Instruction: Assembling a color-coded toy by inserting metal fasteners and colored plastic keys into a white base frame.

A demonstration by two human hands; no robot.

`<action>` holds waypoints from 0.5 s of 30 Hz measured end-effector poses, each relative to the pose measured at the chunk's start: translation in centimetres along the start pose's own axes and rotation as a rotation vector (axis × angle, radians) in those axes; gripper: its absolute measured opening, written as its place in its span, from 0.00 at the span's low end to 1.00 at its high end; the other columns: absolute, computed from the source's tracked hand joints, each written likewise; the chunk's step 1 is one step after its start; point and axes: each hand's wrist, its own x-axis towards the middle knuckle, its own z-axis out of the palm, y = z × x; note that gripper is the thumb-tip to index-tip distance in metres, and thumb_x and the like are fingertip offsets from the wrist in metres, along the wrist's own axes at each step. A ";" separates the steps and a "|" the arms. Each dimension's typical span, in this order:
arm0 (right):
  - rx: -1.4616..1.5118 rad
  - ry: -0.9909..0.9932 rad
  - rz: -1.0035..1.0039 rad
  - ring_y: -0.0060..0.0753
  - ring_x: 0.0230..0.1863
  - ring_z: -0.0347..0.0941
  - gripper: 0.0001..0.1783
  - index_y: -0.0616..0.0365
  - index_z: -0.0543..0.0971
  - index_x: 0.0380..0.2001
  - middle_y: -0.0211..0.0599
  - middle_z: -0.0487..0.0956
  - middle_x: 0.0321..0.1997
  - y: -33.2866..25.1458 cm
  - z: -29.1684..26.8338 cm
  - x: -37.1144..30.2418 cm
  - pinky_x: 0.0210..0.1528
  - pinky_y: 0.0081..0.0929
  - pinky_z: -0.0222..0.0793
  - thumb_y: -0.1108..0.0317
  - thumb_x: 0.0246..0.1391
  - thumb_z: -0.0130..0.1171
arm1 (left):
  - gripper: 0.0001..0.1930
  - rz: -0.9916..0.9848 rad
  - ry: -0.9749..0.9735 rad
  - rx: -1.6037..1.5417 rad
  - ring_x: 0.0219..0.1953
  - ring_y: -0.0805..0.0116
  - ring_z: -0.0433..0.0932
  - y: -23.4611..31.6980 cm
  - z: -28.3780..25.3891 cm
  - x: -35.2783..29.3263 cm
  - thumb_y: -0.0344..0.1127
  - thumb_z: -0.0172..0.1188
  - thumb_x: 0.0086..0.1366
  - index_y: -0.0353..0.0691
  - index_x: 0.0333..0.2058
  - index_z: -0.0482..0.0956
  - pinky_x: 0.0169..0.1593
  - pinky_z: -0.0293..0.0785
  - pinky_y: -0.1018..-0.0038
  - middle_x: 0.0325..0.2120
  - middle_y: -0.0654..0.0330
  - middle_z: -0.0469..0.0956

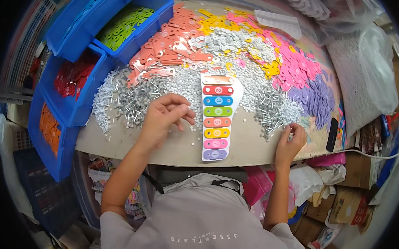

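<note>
A toy xylophone (pixel 217 111) lies on the worktable, upright in view: a white base carries a column of coloured bars, fixed at their ends with small silver fasteners. The top bar (pixel 218 80) is pale orange, and its fastening is unclear. To the left of the xylophone hovers my left hand (pixel 165 118), thumb and fingers curled together; whatever they hold is too small to tell. My right hand (pixel 292 139) is at the near edge of the right pile of metal pins (pixel 273 111), fingertips pinched together, what is between them hidden.
Small white washers (pixel 190 86) spread behind the xylophone. Another pin heap (pixel 138 99) lies left. Coral (pixel 160 45), yellow (pixel 221 22), pink (pixel 297 66) and purple bars (pixel 316 98) ring the table. Blue bins (pixel 82 102) stand left; a clear bag (pixel 359 78) and a black object (pixel 331 134) are right.
</note>
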 end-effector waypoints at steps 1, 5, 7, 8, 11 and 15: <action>-0.069 -0.022 -0.001 0.44 0.43 0.70 0.05 0.60 0.77 0.37 0.40 0.77 0.38 -0.2 0.0 0.3 0.50 0.40 0.61 0.72 0.59 0.61 | 0.06 -0.061 -0.014 -0.038 0.32 0.68 0.86 -0.3 0.2 -0.1 0.27 0.61 0.68 0.33 0.42 0.79 0.26 0.77 0.81 0.33 0.52 0.85; -0.151 -0.079 -0.055 0.45 0.43 0.71 0.07 0.62 0.78 0.38 0.42 0.78 0.39 0.3 -0.1 -0.2 0.50 0.39 0.65 0.70 0.60 0.61 | 0.08 -0.145 -0.053 -0.076 0.32 0.69 0.86 -0.8 0.7 -0.1 0.30 0.62 0.68 0.33 0.43 0.80 0.29 0.77 0.80 0.32 0.54 0.85; -0.111 -0.067 -0.084 0.46 0.43 0.71 0.07 0.62 0.78 0.39 0.41 0.79 0.39 0.8 0.0 -0.5 0.51 0.40 0.65 0.71 0.60 0.61 | 0.08 -0.145 -0.067 -0.054 0.32 0.70 0.86 -1.2 0.9 0.3 0.30 0.62 0.68 0.33 0.43 0.80 0.29 0.77 0.81 0.32 0.55 0.85; -0.073 -0.050 -0.105 0.46 0.44 0.71 0.07 0.63 0.79 0.39 0.41 0.79 0.39 1.0 0.1 -0.6 0.52 0.40 0.65 0.72 0.60 0.61 | 0.07 -0.163 -0.065 -0.053 0.32 0.70 0.86 -1.4 1.0 0.6 0.29 0.62 0.68 0.33 0.42 0.80 0.28 0.78 0.81 0.32 0.54 0.85; -0.102 -0.060 -0.119 0.45 0.42 0.71 0.05 0.63 0.79 0.38 0.42 0.79 0.39 1.1 0.1 -0.5 0.51 0.40 0.66 0.73 0.60 0.61 | 0.07 -0.162 -0.062 -0.039 0.30 0.71 0.85 -1.9 1.3 1.7 0.29 0.62 0.68 0.32 0.42 0.80 0.27 0.77 0.81 0.31 0.55 0.85; -0.035 -0.067 -0.003 0.43 0.41 0.71 0.06 0.64 0.79 0.38 0.42 0.79 0.39 0.8 0.0 -0.6 0.49 0.38 0.66 0.72 0.61 0.60 | 0.07 -0.150 -0.064 -0.001 0.30 0.75 0.83 -1.9 1.3 2.9 0.30 0.62 0.69 0.33 0.42 0.80 0.28 0.76 0.82 0.30 0.59 0.84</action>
